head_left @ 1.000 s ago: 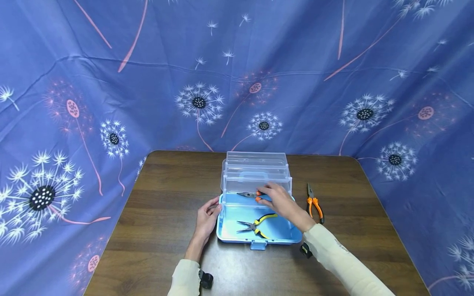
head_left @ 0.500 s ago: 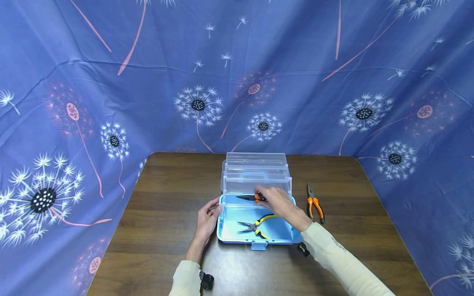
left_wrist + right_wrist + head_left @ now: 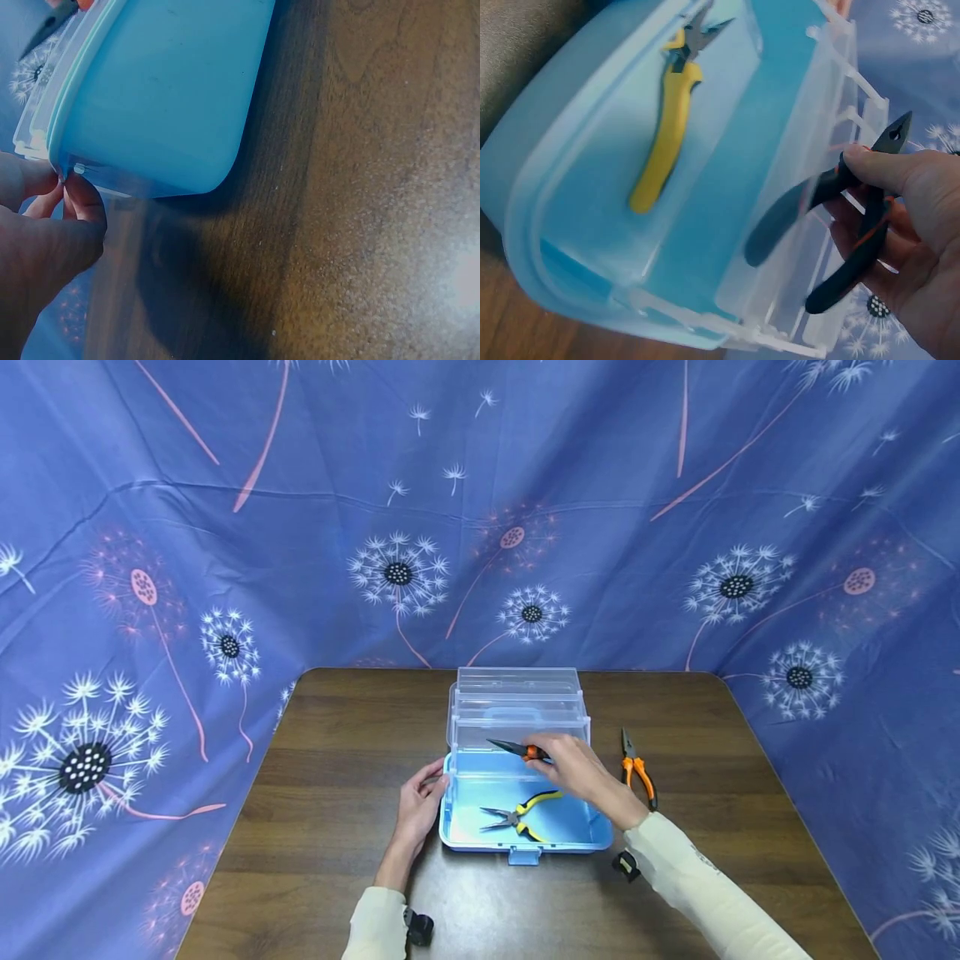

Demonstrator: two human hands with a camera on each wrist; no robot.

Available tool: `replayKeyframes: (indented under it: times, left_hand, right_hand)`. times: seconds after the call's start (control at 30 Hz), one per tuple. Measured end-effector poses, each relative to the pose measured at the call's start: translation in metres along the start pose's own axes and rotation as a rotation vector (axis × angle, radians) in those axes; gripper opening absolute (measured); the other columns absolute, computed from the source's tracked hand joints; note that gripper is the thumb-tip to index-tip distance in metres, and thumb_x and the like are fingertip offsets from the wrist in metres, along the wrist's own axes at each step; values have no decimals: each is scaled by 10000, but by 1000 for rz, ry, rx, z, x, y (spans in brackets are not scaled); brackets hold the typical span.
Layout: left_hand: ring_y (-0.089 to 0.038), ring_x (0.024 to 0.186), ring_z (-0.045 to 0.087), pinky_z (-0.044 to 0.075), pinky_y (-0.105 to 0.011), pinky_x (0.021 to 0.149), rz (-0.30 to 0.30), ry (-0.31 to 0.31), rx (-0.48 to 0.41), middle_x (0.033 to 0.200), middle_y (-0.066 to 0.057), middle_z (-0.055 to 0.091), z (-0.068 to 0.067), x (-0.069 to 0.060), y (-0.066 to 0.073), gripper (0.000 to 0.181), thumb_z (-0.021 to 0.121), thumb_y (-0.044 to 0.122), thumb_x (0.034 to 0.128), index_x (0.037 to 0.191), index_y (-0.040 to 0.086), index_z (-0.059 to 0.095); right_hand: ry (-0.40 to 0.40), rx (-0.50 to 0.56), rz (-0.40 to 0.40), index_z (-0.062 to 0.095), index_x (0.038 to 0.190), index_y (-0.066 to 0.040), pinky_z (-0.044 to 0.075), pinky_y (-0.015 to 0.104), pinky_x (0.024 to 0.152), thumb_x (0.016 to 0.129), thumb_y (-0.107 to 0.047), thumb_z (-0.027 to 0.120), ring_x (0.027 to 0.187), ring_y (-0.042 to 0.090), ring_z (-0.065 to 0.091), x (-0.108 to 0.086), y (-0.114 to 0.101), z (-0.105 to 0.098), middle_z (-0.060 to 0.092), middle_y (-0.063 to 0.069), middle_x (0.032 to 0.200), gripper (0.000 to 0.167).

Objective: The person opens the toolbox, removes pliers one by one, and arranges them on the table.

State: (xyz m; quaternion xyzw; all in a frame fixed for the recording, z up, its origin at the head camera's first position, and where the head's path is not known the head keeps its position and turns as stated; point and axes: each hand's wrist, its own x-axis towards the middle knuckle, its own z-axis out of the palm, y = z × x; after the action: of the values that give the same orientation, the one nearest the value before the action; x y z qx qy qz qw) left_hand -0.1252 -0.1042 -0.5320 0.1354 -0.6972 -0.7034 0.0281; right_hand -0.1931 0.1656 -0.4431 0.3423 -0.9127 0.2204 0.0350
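Note:
In the head view my right hand [image 3: 573, 767] holds long-nose pliers [image 3: 512, 747] with black and orange handles above the back of a light blue toolbox [image 3: 480, 847]. The right wrist view shows these pliers gripped between thumb and fingers, handles spread. At the toolbox's left side, my left hand [image 3: 420, 806] pinches the rim; the left wrist view shows thumb and fingertips meeting at the box edge [image 3: 56, 150]. Inside the box lie yellow-handled long-nose pliers [image 3: 513, 819], their jaws apart. My right hand partly hides the held pliers' handles in the head view.
Clear tiered trays [image 3: 517, 706] stand raised at the back of the toolbox. Orange-handled pliers [image 3: 637, 768] lie on the wooden table [image 3: 337, 777] to the right. A latch [image 3: 523, 857] hangs at the box front. Blue patterned cloth [image 3: 637, 527] surrounds the table.
My right hand has tightened round the black and orange pliers and raised them from the tray area, shifting slightly right. My left hand has stayed at the box rim.

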Motion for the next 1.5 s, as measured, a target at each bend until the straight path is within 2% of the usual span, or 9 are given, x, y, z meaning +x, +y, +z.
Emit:
replayKeyframes:
  times: [0.27, 0.33, 0.5, 0.6, 0.73, 0.9, 1.13, 1.33, 1.5]
  left_hand:
    - [-231, 1017, 648, 516, -179, 792, 11, -7, -18, 1265, -214, 621, 0, 2, 1, 365, 644, 71, 1012, 1362, -30, 623]
    - [-276, 1031, 649, 517, -179, 790, 18, -16, -18, 1265, -251, 613, 1, -3, 11, 365, 629, 42, 1012, 1359, -72, 605]
    - [-339, 1067, 639, 515, -178, 788, 8, -20, -12, 1274, -275, 607, 1, -6, 17, 365, 611, 15, 1015, 1361, -98, 588]
    - [-297, 1061, 644, 510, -170, 786, 7, -13, -18, 1287, -245, 612, 1, 1, 3, 376, 627, 54, 1018, 1373, -64, 597]
    - [-239, 1023, 653, 519, -182, 796, 8, -5, -14, 1271, -214, 622, 0, 2, 0, 369, 646, 74, 1012, 1365, -30, 620]
    - [-191, 987, 653, 526, -194, 795, 1, 9, -5, 1247, -184, 634, -1, 1, 1, 352, 654, 68, 1004, 1349, -3, 643]
    - [-212, 1016, 654, 524, -196, 807, -12, 11, 1, 1260, -177, 634, -1, 0, 2, 356, 653, 77, 1007, 1355, 7, 643]
    - [-215, 1013, 650, 524, -199, 802, -14, 10, -5, 1263, -176, 628, -1, 0, 1, 357, 654, 81, 1007, 1357, 11, 642]
    - [-206, 999, 656, 531, -203, 798, -16, 9, -11, 1257, -168, 628, 0, 0, 1, 354, 660, 69, 999, 1350, 21, 652]
  right_hand:
    - [18, 87, 39, 734, 1144, -93, 497, 271, 577, 908, -149, 801, 700, 88, 603, -5, 5, -22, 741, 34, 990, 251]
    - [38, 113, 55, 736, 1145, -94, 479, 266, 570, 905, -147, 803, 675, 78, 583, -7, 8, -25, 739, 30, 961, 255]
    - [112, 207, 109, 736, 1146, -72, 537, 303, 629, 904, -113, 798, 720, 106, 641, -12, 12, -34, 744, 39, 937, 253]
    - [157, 277, 148, 734, 1138, -56, 566, 315, 653, 907, -89, 791, 761, 150, 686, -15, 16, -41, 750, 71, 957, 240]
    - [207, 338, 198, 736, 1143, -58, 588, 320, 675, 894, -86, 803, 846, 224, 746, -20, 21, -50, 763, 108, 995, 259]
    - [241, 336, 235, 729, 1168, -50, 585, 275, 674, 888, -89, 812, 874, 263, 756, -27, 28, -62, 764, 134, 1028, 294]
    - [282, 293, 310, 718, 1191, -10, 570, 227, 681, 895, -137, 817, 898, 319, 746, -42, 46, -72, 747, 185, 1082, 337]
    - [301, 279, 381, 726, 1169, -17, 561, 199, 683, 904, -210, 818, 900, 341, 737, -57, 64, -77, 753, 189, 1052, 341]
    - [320, 265, 441, 734, 1160, -19, 518, 129, 699, 907, -239, 815, 893, 262, 733, -70, 83, -77, 753, 194, 1027, 345]
